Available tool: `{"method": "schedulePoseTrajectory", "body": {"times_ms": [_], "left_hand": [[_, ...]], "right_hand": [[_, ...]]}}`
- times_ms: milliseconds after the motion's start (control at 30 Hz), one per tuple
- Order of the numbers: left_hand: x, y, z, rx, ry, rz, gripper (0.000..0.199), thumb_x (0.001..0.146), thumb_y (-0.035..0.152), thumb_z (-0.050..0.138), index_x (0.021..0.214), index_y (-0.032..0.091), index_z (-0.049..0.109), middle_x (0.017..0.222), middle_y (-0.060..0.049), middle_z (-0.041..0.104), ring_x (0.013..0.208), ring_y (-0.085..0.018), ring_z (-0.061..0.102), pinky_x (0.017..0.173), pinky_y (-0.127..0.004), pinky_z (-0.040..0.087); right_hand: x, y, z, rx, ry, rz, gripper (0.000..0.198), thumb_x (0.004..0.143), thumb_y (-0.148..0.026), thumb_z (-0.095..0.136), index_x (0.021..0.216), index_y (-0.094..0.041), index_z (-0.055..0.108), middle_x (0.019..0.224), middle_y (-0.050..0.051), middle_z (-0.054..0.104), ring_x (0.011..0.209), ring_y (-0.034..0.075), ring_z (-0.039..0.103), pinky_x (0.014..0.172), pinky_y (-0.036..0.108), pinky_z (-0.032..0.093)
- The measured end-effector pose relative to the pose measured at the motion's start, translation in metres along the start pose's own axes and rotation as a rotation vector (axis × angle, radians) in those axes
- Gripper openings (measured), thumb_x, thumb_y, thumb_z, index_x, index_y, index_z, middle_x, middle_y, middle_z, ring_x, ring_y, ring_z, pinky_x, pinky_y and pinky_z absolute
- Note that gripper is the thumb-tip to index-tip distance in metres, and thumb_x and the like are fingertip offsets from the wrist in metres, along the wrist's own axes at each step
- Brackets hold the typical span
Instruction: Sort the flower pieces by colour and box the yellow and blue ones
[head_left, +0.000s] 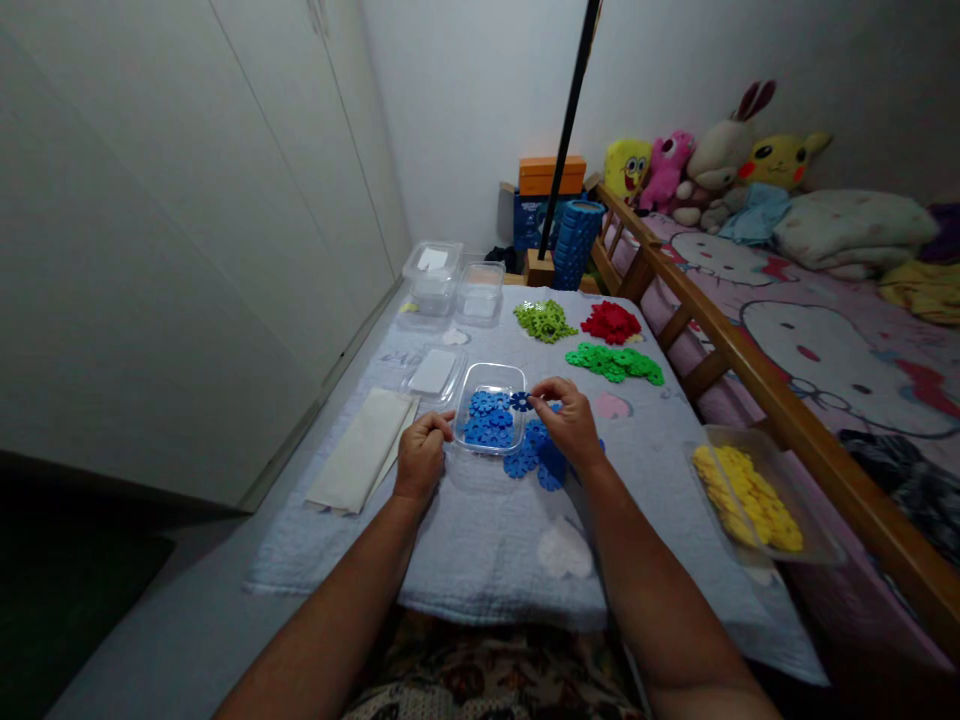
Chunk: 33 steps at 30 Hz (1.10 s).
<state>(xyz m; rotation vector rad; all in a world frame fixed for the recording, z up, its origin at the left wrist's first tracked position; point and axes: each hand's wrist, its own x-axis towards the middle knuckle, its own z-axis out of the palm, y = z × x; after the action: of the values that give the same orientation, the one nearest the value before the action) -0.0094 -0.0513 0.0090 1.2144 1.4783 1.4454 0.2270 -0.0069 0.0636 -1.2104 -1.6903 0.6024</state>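
A clear plastic container (491, 368) stands in front of me, with several blue snowflake-shaped building discs (489, 420) inside. My left hand (423, 452) is at its left side, fingers curled and touching the rim. Between thumb and fingertips, my right hand (566, 415) pinches a dark blue snowflake disc (520, 401) over the container's right edge. Beneath that hand, a loose pile of blue discs (551, 470) lies on the cloth, partly covered by the hand and wrist.
Light green (545, 320), red (611, 322) and green disc piles (615, 362) lie at the back right. A container of yellow discs (746, 500) sits at the right edge. Stacked empty containers (433, 280), a lid (435, 372) and folded cloth (360, 450) occupy the left. A wooden bed rail (739, 370) borders the table.
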Motion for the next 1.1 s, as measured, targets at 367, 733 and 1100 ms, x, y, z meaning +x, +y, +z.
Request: {"method": "schedulePoseTrajectory", "body": {"times_ms": [367, 733, 1100], "left_hand": [[0.0, -0.003, 0.0, -0.024, -0.004, -0.006, 0.013, 0.07, 0.021, 0.05, 0.059, 0.021, 0.056, 0.096, -0.006, 0.076, 0.106, -0.027, 0.067, 0.104, -0.042, 0.043], [0.0, -0.005, 0.0, -0.033, -0.011, 0.002, 0.013, 0.071, 0.02, 0.05, 0.059, 0.021, 0.056, 0.094, -0.005, 0.075, 0.108, -0.027, 0.067, 0.105, -0.043, 0.043], [0.0, -0.005, 0.0, -0.029, -0.011, -0.005, 0.013, 0.07, 0.021, 0.05, 0.059, 0.022, 0.056, 0.093, -0.005, 0.075, 0.103, -0.026, 0.067, 0.101, -0.041, 0.045]], "right_hand": [[-0.008, -0.02, 0.031, -0.295, -0.238, -0.076, 0.01, 0.088, -0.018, 0.065, 0.091, -0.027, 0.07, 0.094, 0.001, 0.072, 0.099, 0.022, 0.059, 0.101, 0.041, 0.033], [-0.004, -0.017, 0.022, -0.329, -0.207, -0.034, 0.019, 0.088, -0.019, 0.059, 0.1, -0.025, 0.072, 0.103, 0.006, 0.07, 0.107, 0.024, 0.056, 0.103, 0.041, 0.033], [0.014, 0.055, -0.046, -0.498, -0.193, 0.18, 0.017, 0.082, -0.025, 0.058, 0.092, -0.019, 0.07, 0.094, 0.006, 0.07, 0.092, 0.021, 0.06, 0.089, 0.034, 0.043]]}}
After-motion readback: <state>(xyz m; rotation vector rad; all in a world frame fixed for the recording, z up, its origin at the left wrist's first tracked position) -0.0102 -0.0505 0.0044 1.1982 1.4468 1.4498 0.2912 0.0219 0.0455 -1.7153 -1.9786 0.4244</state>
